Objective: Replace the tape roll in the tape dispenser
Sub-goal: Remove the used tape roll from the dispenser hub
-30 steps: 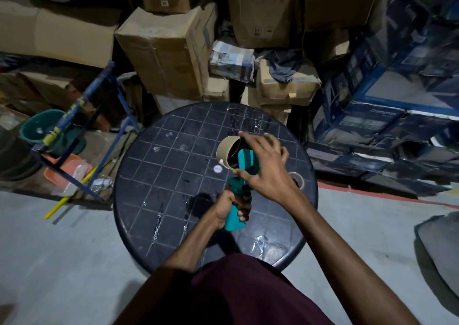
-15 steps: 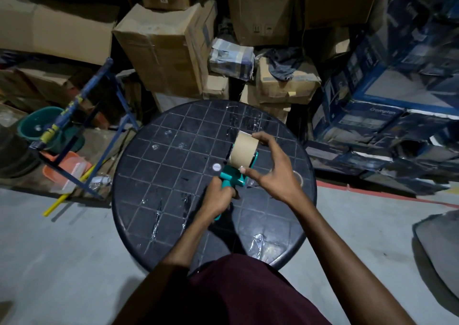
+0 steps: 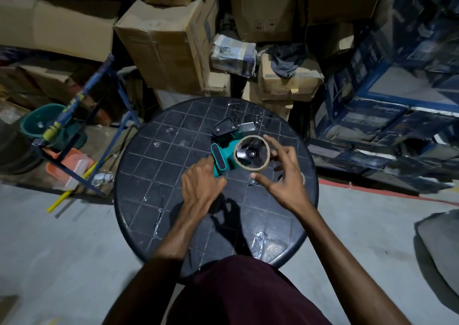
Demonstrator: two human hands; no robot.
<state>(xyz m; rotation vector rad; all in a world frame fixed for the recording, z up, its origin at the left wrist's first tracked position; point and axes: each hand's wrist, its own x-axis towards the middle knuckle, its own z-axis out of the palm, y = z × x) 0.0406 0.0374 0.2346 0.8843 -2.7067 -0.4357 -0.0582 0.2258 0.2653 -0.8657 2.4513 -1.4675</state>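
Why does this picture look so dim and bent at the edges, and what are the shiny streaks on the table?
Head view: light is dim and comes from above, so the hands cast dark shadows on the black table nearer the person. The wide lens bows the cardboard boxes and blue boxes at the edges. The streaks are glare off clear scraps stuck on the tabletop. The tape roll and teal dispenser stay fairly sharp.

1 head-worn view looks steeply down, close over the round table [image 3: 139,165], edges perhaps wide-angle warped.
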